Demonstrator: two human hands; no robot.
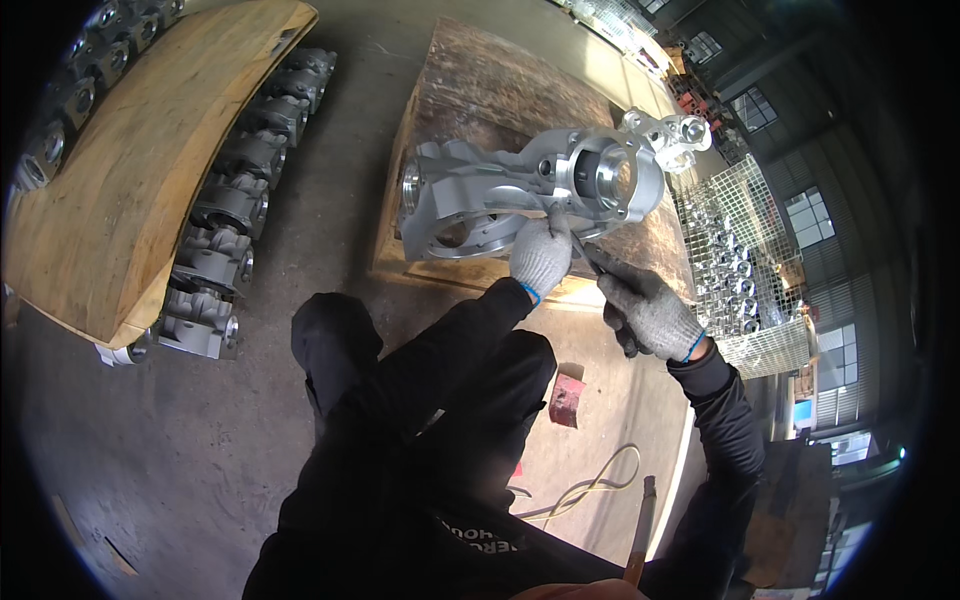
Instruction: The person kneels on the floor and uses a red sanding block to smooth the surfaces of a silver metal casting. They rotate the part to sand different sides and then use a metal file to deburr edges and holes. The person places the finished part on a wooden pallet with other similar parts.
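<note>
A large silver metal casting [490, 190] lies on a worn wooden table, with a round machined bore at its right end and a wide opening along its near side. My left hand [541, 258], in a grey knitted glove, is closed against the casting's near edge; what its fingers grip is hidden. In my right hand [648, 310], gloved alike with darkened fingers, is a slim metal hand tool [586, 256]. It slants up and left to the casting beside my left fingers. Its exact kind is too small to tell.
The wooden table [500, 75] has a thick edge toward me. A smaller bright casting [668, 135] stands past its right end. At right is a wire mesh cage [745, 255] of metal parts. Several castings [235, 205] line a wooden board [130, 190] at left. A yellow hose [590, 487] lies below.
</note>
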